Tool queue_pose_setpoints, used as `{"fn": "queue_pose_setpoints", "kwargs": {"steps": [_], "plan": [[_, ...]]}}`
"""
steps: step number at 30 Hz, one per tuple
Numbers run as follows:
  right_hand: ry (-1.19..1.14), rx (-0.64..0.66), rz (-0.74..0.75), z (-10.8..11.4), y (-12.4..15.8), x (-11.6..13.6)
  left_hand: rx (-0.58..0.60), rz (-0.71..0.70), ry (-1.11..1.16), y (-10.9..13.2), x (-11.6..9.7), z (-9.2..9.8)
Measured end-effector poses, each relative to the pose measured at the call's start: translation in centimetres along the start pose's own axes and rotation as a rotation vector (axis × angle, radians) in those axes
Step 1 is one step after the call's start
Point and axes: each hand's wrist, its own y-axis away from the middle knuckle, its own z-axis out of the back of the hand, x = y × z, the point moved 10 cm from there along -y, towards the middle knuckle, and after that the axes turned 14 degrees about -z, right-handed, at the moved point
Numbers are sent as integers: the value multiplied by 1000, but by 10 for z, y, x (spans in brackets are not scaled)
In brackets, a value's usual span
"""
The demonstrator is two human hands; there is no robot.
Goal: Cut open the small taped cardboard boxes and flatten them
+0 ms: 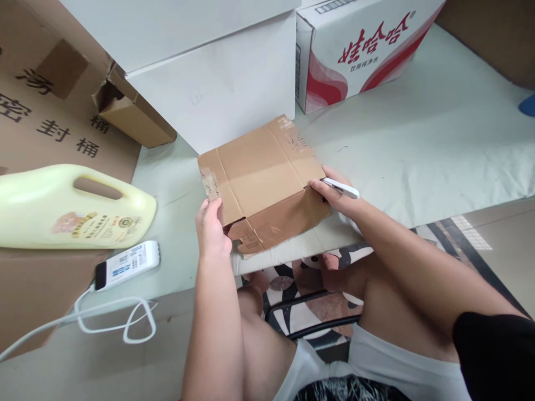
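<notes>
A flattened-looking brown cardboard box [259, 172] lies near the front edge of the table, with creases and bits of clear tape on its top. Its front flap [276, 223] hangs toward me. My left hand [212, 228] grips the box's left front corner, thumb on top. At the right front corner, my right hand [334, 189] is closed round a white utility knife [343, 188] and also touches the cardboard. The knife's tip end points left, over the box's edge. Fingers under the cardboard are hidden.
White boxes [246, 72] and a red-and-white carton [355, 55] stand behind. On the left are a pale yellow bottle [62, 209], a white device [129, 264] with a cable, a small open carton [137, 120] and a large brown box [25, 122]. A green cloth [438, 139] covers the table.
</notes>
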Motion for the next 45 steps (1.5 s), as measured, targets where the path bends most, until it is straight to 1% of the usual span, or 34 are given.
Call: {"fn": "queue_pose_setpoints", "kwargs": {"steps": [8, 14, 19, 24, 31, 38, 43, 45], "plan": [[-10, 11, -1, -1, 0, 1, -52, 7, 24, -1, 1, 3], [-6, 10, 3, 0, 0, 1, -29, -11, 25, 1, -1, 0], [-6, 5, -7, -1, -1, -1, 11, -31, 43, 2, 1, -6], [5, -23, -5, -1, -3, -3, -6, -35, 54, 2, 3, -6], [-12, -27, 17, -2, -1, 0, 18, -39, 43, 1, 2, -6], [7, -91, -12, 4, -1, -1, 19, -39, 35, 0, 2, -4], [-53, -167, -28, 13, 2, 0, 28, -12, 19, 0, 3, -2], [-117, -172, -32, 16, 3, -2, 14, 6, 35, -3, 7, 2]]}}
